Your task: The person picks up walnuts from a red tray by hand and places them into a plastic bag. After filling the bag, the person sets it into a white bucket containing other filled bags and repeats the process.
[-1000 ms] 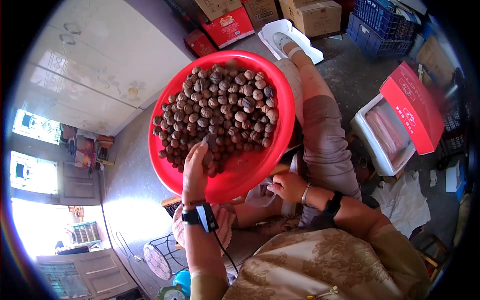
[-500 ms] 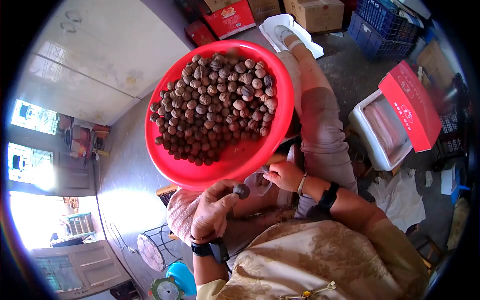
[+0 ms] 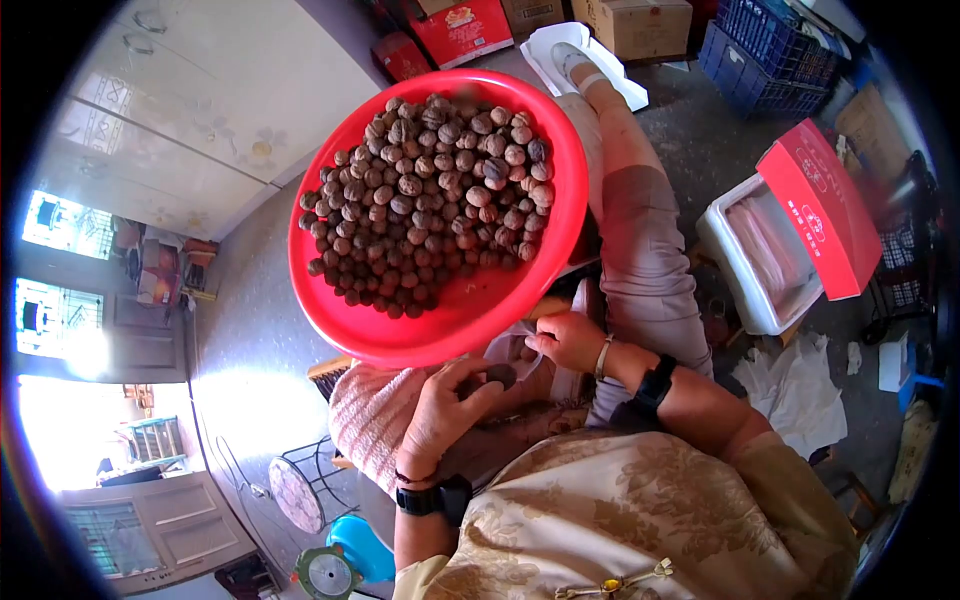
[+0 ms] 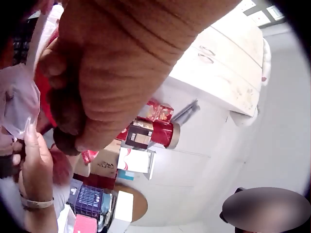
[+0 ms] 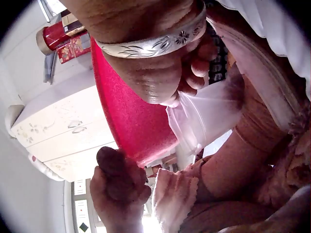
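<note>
My left hand holds walnuts between thumb and fingers, just below the near rim of a red plastic basin. In the left wrist view, dark walnuts show beneath the fingers. A large heap of walnuts fills most of the basin. Beside the basin's near right rim, my right hand pinches the edge of a thin clear plastic bag. The bag hangs from those fingers, and its mouth is partly hidden. The left hand is a short way to the left of it.
A pink towel lies over the lap under the left forearm. On the right stand a white foam box with a red lid and white crumpled plastic. Cartons and blue crates stand farther back.
My left hand has come out of the walnut heap, back over the basin's near rim, with walnuts in its fingers, and moved toward the bag. The right hand stays at the bag.
</note>
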`<state>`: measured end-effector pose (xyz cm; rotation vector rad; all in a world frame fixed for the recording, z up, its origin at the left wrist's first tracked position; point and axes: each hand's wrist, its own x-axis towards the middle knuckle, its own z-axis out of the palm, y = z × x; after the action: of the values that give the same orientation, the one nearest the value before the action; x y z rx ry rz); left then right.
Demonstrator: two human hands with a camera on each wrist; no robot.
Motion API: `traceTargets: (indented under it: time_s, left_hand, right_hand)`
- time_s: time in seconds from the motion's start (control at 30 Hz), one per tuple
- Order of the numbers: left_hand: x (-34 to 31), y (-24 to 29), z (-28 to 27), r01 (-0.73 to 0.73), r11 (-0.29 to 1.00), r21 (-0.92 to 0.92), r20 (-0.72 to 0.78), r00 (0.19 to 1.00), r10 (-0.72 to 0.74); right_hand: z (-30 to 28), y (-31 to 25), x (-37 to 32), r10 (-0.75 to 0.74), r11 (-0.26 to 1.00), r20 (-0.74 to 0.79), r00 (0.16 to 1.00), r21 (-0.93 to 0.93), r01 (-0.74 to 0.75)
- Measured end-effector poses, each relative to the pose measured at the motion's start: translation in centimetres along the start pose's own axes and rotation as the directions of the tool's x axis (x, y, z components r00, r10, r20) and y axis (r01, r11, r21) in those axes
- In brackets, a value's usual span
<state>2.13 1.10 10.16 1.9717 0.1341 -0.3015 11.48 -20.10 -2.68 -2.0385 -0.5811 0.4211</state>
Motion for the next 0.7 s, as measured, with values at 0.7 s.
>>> traceTargets:
  time_s: [0.7]
  left_hand:
    - [0.0, -0.8, 0.5, 0.285, 0.921, -0.266, 0.095, 0.958, -0.269]
  right_hand:
    - [0.2, 1.2, 0.4, -0.047, 0.997, 0.054, 0.997, -0.060, 0.050]
